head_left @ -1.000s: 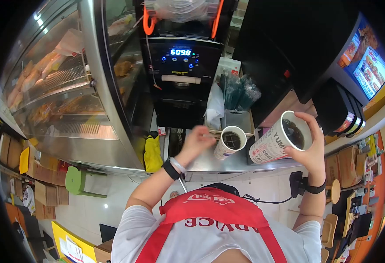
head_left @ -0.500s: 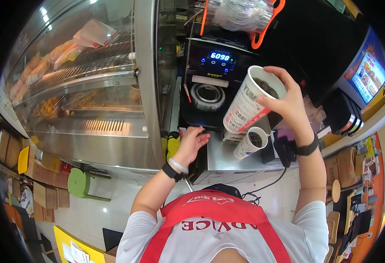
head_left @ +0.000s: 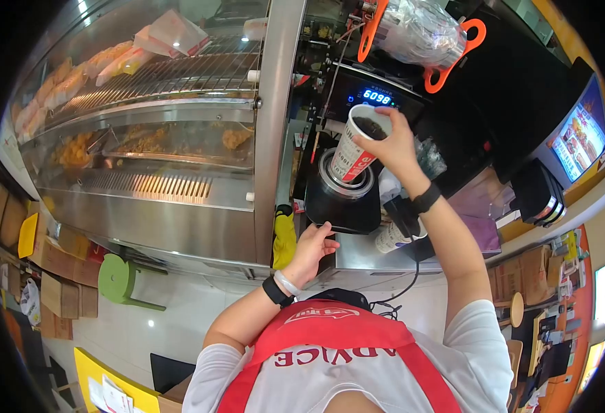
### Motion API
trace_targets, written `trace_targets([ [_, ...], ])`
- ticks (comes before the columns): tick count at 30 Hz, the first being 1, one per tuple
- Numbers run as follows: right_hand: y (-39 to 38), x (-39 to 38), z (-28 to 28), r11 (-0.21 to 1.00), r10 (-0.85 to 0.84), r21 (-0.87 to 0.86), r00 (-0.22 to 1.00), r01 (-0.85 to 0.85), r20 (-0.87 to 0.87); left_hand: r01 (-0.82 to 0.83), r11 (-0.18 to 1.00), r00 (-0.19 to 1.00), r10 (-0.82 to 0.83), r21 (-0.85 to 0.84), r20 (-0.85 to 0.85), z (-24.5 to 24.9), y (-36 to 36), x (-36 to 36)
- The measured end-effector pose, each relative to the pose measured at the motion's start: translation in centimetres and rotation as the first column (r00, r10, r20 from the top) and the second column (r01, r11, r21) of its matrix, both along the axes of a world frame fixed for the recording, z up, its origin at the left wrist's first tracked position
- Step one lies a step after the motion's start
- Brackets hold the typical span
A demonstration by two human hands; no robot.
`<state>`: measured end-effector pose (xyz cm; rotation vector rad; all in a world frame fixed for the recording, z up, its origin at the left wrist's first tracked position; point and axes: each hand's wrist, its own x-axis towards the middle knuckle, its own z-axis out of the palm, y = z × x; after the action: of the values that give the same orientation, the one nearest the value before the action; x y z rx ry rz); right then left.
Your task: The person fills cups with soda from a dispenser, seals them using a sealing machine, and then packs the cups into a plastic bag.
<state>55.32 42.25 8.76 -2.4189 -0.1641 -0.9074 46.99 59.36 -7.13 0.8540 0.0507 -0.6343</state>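
My right hand (head_left: pixel 392 144) grips the rim of a printed paper cup (head_left: pixel 349 155) with a dark drink in it. The cup is tilted, its base at the metal ring (head_left: pixel 364 187) in the black sliding tray (head_left: pixel 343 215) of a cup sealing machine (head_left: pixel 392 113). At the tray's front edge is my left hand (head_left: pixel 314 251), thumb at the edge and fingers curled below it. A second printed cup (head_left: pixel 390 239) stands on the steel counter (head_left: pixel 361 258), partly hidden by a dark object and my right forearm.
On the left stands a glass-fronted warming cabinet (head_left: pixel 268 138) with fried food inside. Clear plastic lids or cups (head_left: pixel 419 31) sit in an orange-handled holder above. A yellow glove-like item (head_left: pixel 284 237) hangs beside the counter. A black cable (head_left: pixel 412 279) runs off the counter front.
My right hand has brought the cup left and down to the tray's ring. The tray now sticks out further toward me, with my left hand at its edge. The view has shifted.
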Motion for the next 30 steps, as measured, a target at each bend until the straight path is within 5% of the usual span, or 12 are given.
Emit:
trace_targets([
  [16, 0.0, 0.6, -6.6, 0.974, -0.058, -0.218, 0.867, -0.058, -0.494, 0.031, 0.946, 0.941, -0.137, 0.324, 0.309, -1.6, 0.0, 0.9],
  [18, -0.2, -0.4, -5.0, 0.973, -0.023, -0.215, 0.886, -0.087, -0.463, 0.051, 0.940, 0.930, -0.168, 0.337, 0.328, -1.4, -0.1, 0.7],
  [22, -0.9, -4.0, 3.5, 0.949, 0.315, 0.003, 0.949, -0.315, -0.020, -0.033, 0.936, 0.929, -0.101, 0.351, 0.356, -1.2, -0.5, 0.4],
  [26, -4.8, -6.3, 11.7, 0.948, 0.222, 0.144, 0.915, -0.284, 0.338, -0.124, 0.934, 0.931, -0.007, 0.335, 0.365, -1.5, -0.7, 1.2],
  [30, -11.0, -3.4, 14.6, 0.970, 0.120, 0.154, 0.922, -0.187, 0.369, -0.141, 0.918, 0.918, -0.018, 0.370, 0.395, -1.9, -1.7, 3.7],
])
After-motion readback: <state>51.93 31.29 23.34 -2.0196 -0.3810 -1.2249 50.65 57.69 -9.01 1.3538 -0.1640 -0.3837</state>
